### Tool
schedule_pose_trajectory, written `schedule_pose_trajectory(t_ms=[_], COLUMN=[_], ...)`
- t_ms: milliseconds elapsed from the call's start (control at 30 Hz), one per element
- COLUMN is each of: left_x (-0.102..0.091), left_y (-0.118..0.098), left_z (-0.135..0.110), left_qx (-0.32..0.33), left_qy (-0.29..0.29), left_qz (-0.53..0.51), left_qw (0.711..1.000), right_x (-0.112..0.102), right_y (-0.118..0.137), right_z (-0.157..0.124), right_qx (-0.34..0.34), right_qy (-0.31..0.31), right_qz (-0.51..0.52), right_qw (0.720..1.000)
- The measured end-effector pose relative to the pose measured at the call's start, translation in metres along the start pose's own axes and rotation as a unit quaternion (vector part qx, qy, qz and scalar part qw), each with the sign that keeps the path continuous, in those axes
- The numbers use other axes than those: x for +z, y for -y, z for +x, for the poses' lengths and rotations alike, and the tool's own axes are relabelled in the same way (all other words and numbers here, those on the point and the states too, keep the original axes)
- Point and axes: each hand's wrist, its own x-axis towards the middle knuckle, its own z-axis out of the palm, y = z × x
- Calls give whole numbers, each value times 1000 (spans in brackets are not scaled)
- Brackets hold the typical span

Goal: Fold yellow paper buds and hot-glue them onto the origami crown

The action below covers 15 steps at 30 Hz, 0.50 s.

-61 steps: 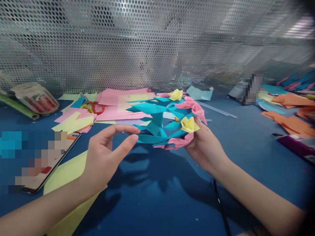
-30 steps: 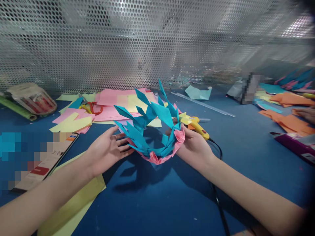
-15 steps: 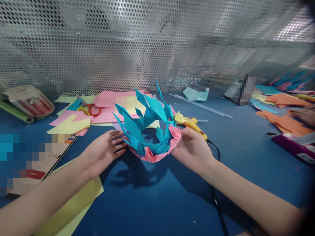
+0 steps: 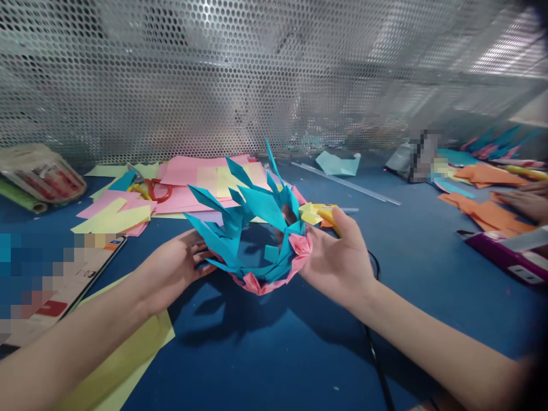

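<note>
A ring-shaped paper crown [image 4: 252, 228] of teal spikes with a pink folded rim is held just above the blue table [image 4: 278, 342]. My left hand [image 4: 173, 268] grips its left side from beneath, fingers curled on the rim. My right hand [image 4: 338, 260] holds the right side of the rim, thumb up. Small yellow paper flowers [image 4: 310, 213] sit at the crown's right edge. A yellow glue gun [image 4: 329, 216] lies behind my right hand, mostly hidden, its black cord [image 4: 379, 365] running toward me.
Pink and yellow paper sheets [image 4: 192, 182] and red-handled scissors [image 4: 156, 188] lie behind the crown. A phone [image 4: 55, 285] rests on yellow paper at left. Orange paper [image 4: 483, 208] and another person's hand [image 4: 520, 202] are at right. A perforated metal screen [image 4: 257, 74] closes the back.
The crown was turned over from its flowered underside facing up to spikes up, then lowered toward the table. My left hand went from open beside it to gripping its left side.
</note>
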Motion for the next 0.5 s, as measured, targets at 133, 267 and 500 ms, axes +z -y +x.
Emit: schedule_pose_trajectory(t_ms=[133, 267, 500], left_x=[0, -2, -3], left_y=[1, 2, 4], left_z=[1, 1, 3], left_qx=[8, 8, 26], left_qy=[6, 0, -7], left_qz=[5, 7, -16], left_qw=[1000, 1000, 1000], right_x=[-1, -3, -3], right_y=[-4, -8, -10], right_z=[3, 6, 5], right_qx=[-7, -21, -22], right_qy=[12, -1, -15], right_qz=[-38, -34, -31], right_qw=[999, 999, 999])
